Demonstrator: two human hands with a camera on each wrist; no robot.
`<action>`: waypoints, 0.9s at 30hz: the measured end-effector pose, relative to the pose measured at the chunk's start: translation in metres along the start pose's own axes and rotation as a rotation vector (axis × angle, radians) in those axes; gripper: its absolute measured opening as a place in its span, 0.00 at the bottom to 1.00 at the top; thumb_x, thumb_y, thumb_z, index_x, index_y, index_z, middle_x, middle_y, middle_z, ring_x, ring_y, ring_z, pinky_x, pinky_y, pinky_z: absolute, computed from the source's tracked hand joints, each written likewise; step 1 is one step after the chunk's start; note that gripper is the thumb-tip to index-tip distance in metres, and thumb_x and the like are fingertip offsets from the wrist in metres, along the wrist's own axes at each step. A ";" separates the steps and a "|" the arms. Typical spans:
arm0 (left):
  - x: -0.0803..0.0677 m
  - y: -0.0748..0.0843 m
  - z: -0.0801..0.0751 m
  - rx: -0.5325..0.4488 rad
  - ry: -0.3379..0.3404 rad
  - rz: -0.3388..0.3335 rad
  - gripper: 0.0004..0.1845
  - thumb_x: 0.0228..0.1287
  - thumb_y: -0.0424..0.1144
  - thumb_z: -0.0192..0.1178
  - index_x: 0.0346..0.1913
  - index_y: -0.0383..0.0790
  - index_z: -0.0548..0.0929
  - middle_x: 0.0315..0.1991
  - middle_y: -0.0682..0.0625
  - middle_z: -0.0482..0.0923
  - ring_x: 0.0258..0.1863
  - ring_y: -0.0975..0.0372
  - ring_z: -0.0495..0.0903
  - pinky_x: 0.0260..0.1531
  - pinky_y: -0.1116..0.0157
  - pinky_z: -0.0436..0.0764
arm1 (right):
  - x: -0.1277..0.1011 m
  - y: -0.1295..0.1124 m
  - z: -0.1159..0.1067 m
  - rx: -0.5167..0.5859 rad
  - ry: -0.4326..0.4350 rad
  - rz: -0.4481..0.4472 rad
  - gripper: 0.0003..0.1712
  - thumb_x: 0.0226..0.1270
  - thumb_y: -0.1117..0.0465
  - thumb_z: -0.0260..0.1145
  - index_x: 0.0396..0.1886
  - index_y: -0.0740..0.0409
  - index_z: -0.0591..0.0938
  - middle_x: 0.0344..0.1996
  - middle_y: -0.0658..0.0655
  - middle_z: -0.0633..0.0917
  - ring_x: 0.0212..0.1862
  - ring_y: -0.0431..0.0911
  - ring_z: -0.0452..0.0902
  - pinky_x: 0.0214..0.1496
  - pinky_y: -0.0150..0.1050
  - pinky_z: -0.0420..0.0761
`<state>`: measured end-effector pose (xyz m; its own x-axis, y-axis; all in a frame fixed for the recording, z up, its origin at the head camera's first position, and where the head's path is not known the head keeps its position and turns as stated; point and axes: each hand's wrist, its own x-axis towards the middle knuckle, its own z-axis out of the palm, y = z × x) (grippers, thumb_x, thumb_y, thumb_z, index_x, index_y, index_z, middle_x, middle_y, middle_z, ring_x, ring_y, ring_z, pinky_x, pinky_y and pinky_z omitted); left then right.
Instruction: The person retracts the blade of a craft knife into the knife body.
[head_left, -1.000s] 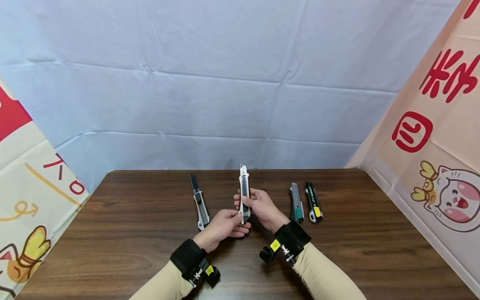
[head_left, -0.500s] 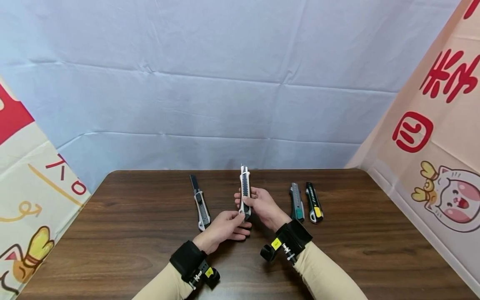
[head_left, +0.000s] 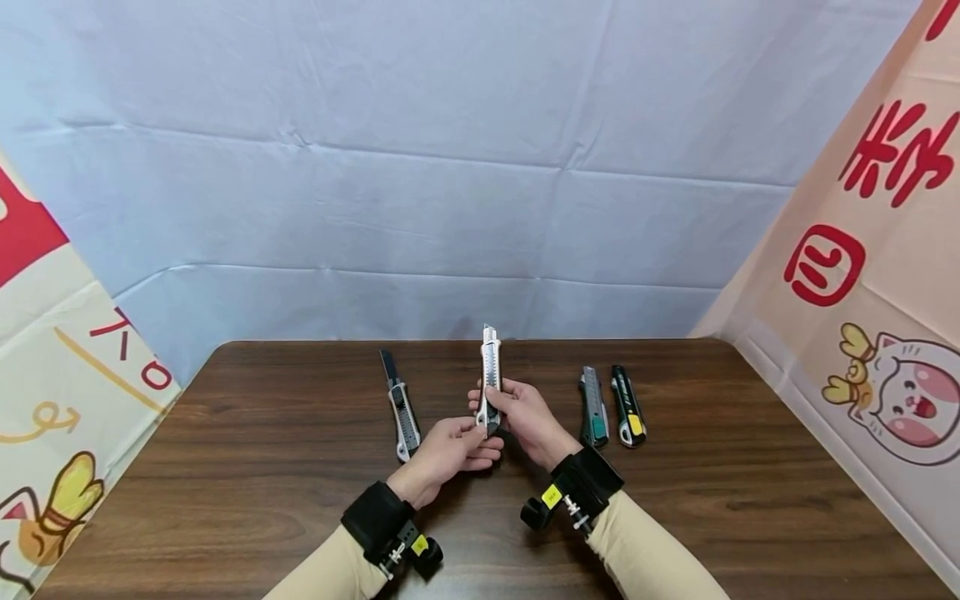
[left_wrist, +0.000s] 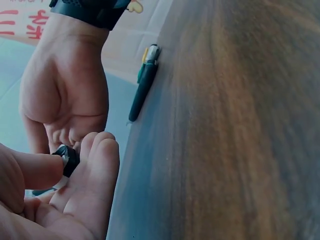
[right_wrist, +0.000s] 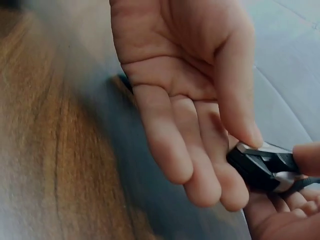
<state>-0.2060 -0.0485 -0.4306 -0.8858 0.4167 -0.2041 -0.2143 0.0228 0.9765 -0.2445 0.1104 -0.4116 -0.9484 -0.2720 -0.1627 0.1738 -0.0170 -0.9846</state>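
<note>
Since the earlier frame, the slider has retreated down the held knife (head_left: 490, 377), above the table (head_left: 225, 467). Right hand (head_left: 525, 414) grips its body; left hand (head_left: 450, 448) pinches its tail. Judged step: blade adjustment; next needs steady thumb pressure.

A small staged recording corner is shown, not a lived-in room. A dark brown wooden table (head_left: 247, 467) is closed in by a creased pale blue cloth backdrop (head_left: 450, 167) at the far side. Cartoon-printed cloth sheets (head_left: 862, 275) are hung left and right.
</note>
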 end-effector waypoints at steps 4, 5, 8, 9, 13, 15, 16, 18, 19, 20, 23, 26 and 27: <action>0.002 -0.001 0.001 -0.012 0.017 -0.006 0.20 0.78 0.37 0.44 0.63 0.27 0.71 0.50 0.37 0.83 0.48 0.58 0.85 0.50 0.62 0.86 | 0.000 0.001 0.001 -0.009 0.025 -0.001 0.22 0.78 0.62 0.50 0.66 0.69 0.69 0.53 0.61 0.83 0.46 0.39 0.83 0.49 0.32 0.83; 0.002 -0.001 0.001 -0.018 0.021 -0.008 0.20 0.78 0.37 0.45 0.63 0.27 0.71 0.49 0.38 0.84 0.47 0.58 0.85 0.49 0.62 0.86 | 0.001 0.001 0.002 -0.013 0.028 -0.001 0.22 0.78 0.62 0.50 0.66 0.69 0.69 0.53 0.62 0.83 0.46 0.39 0.83 0.48 0.32 0.83; 0.004 -0.002 0.002 -0.027 0.030 -0.011 0.19 0.77 0.37 0.45 0.61 0.26 0.73 0.46 0.39 0.85 0.44 0.60 0.86 0.48 0.62 0.86 | 0.001 0.001 0.002 -0.030 0.029 -0.012 0.21 0.78 0.63 0.51 0.65 0.69 0.69 0.53 0.64 0.83 0.45 0.40 0.83 0.46 0.32 0.83; 0.004 -0.002 0.002 -0.028 0.032 -0.013 0.19 0.77 0.37 0.45 0.61 0.26 0.73 0.46 0.39 0.85 0.43 0.61 0.86 0.48 0.62 0.86 | 0.001 0.001 0.002 -0.031 0.026 -0.012 0.21 0.78 0.63 0.51 0.65 0.70 0.69 0.53 0.64 0.83 0.45 0.39 0.83 0.46 0.32 0.83; 0.003 -0.003 0.002 -0.016 0.031 -0.014 0.19 0.77 0.37 0.45 0.60 0.25 0.74 0.45 0.39 0.85 0.41 0.62 0.86 0.47 0.62 0.87 | 0.002 0.001 0.002 -0.039 0.015 -0.016 0.21 0.78 0.64 0.51 0.65 0.71 0.69 0.55 0.67 0.81 0.44 0.39 0.83 0.46 0.32 0.83; 0.002 -0.003 0.002 -0.012 0.028 -0.014 0.19 0.77 0.37 0.45 0.59 0.25 0.74 0.45 0.38 0.85 0.41 0.61 0.86 0.47 0.61 0.87 | 0.002 0.001 0.002 -0.043 0.010 -0.013 0.21 0.77 0.65 0.51 0.65 0.72 0.68 0.55 0.68 0.81 0.44 0.40 0.83 0.47 0.32 0.83; 0.002 -0.004 0.001 -0.009 0.027 -0.013 0.19 0.77 0.37 0.45 0.59 0.24 0.74 0.46 0.37 0.84 0.41 0.61 0.86 0.47 0.61 0.87 | 0.002 0.001 0.002 -0.043 0.010 -0.012 0.21 0.77 0.65 0.51 0.64 0.72 0.68 0.56 0.69 0.81 0.44 0.40 0.83 0.47 0.32 0.83; 0.002 -0.003 0.001 -0.004 0.025 -0.013 0.20 0.77 0.37 0.45 0.60 0.24 0.73 0.46 0.36 0.84 0.42 0.61 0.86 0.47 0.61 0.87 | 0.002 0.001 0.002 -0.044 0.010 -0.011 0.21 0.77 0.66 0.51 0.64 0.72 0.68 0.56 0.69 0.80 0.45 0.40 0.82 0.47 0.32 0.83; 0.002 -0.003 0.001 -0.003 0.025 -0.012 0.20 0.78 0.37 0.45 0.60 0.24 0.73 0.46 0.36 0.84 0.42 0.60 0.86 0.47 0.60 0.87 | 0.002 0.001 0.003 -0.044 0.013 -0.009 0.21 0.77 0.66 0.51 0.65 0.72 0.68 0.55 0.68 0.81 0.44 0.40 0.82 0.47 0.32 0.83; 0.002 -0.003 0.001 -0.002 0.026 -0.011 0.20 0.78 0.37 0.45 0.60 0.24 0.73 0.46 0.36 0.84 0.42 0.60 0.86 0.47 0.60 0.87 | 0.002 0.001 0.003 -0.044 0.013 -0.007 0.21 0.77 0.67 0.51 0.65 0.72 0.68 0.55 0.68 0.81 0.44 0.40 0.82 0.47 0.32 0.83; 0.002 -0.003 0.001 -0.001 0.027 -0.008 0.20 0.78 0.37 0.45 0.60 0.23 0.73 0.46 0.36 0.84 0.41 0.61 0.86 0.47 0.60 0.87 | 0.002 0.001 0.004 -0.041 0.010 -0.007 0.21 0.77 0.67 0.51 0.65 0.73 0.67 0.54 0.67 0.81 0.44 0.39 0.82 0.47 0.32 0.82; 0.003 -0.004 0.000 -0.003 0.030 -0.008 0.20 0.78 0.37 0.45 0.60 0.23 0.73 0.45 0.37 0.84 0.41 0.61 0.86 0.46 0.61 0.87 | 0.003 0.001 0.003 -0.041 0.003 -0.009 0.21 0.77 0.67 0.50 0.65 0.73 0.67 0.55 0.67 0.81 0.44 0.39 0.82 0.47 0.32 0.82; 0.003 -0.003 0.000 -0.004 0.030 -0.009 0.20 0.77 0.37 0.45 0.59 0.23 0.73 0.45 0.37 0.84 0.41 0.61 0.86 0.46 0.61 0.87 | 0.003 0.002 0.003 -0.043 0.001 -0.009 0.22 0.77 0.67 0.50 0.65 0.73 0.67 0.55 0.67 0.81 0.44 0.39 0.82 0.47 0.32 0.82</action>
<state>-0.2075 -0.0472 -0.4345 -0.8957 0.3892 -0.2150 -0.2242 0.0223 0.9743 -0.2462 0.1065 -0.4134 -0.9501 -0.2715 -0.1534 0.1534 0.0215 -0.9879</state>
